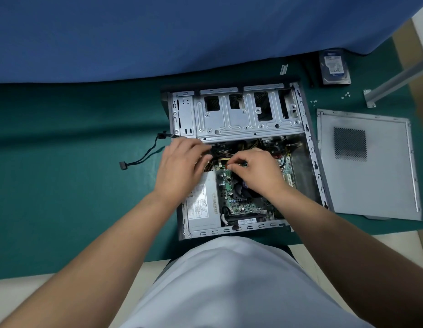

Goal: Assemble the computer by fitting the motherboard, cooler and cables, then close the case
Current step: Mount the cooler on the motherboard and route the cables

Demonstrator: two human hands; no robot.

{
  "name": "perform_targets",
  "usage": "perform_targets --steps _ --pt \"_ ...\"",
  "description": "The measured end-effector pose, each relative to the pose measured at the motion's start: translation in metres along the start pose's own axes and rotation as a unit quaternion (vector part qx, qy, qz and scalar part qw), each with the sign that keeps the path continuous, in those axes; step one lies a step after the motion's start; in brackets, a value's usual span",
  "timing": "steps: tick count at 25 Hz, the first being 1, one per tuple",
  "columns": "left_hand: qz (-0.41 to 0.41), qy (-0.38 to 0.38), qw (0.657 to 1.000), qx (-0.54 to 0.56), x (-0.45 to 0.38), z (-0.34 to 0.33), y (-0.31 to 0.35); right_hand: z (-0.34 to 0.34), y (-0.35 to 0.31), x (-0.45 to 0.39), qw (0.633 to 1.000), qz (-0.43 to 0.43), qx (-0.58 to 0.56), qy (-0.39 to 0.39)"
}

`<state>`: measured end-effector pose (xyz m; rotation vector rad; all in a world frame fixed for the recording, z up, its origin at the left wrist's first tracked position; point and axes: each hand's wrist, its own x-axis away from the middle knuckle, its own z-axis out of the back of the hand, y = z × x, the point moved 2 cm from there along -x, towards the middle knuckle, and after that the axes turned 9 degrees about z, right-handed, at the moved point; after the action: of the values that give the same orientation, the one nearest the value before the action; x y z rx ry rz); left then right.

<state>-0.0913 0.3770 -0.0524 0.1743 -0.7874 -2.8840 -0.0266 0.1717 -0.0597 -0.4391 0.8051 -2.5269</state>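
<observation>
An open computer case (314, 162) lies flat on the green table. Inside it are the green motherboard (243, 207), a black cooler fan (241, 192) and a grey power supply (202, 207). A bundle of yellow and black cables (250, 144) runs beneath the silver drive cage (238, 114). My left hand (182, 169) reaches into the cables at the case's left side, its fingertips hidden among them. My right hand (257, 171) pinches a small connector above the cooler; what it plugs into is hidden.
The grey side panel (368, 166) lies flat to the right of the case. A hard drive (334, 67) and several loose screws (345, 95) sit at the back right. A black cable (144, 155) trails out left of the case. A blue cloth covers the far side.
</observation>
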Motion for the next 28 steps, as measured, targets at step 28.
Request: perform_targets --steps 28 --pt "0.055 -0.031 0.998 0.015 -0.011 -0.01 -0.018 -0.071 0.008 -0.021 0.972 -0.019 0.226 -0.065"
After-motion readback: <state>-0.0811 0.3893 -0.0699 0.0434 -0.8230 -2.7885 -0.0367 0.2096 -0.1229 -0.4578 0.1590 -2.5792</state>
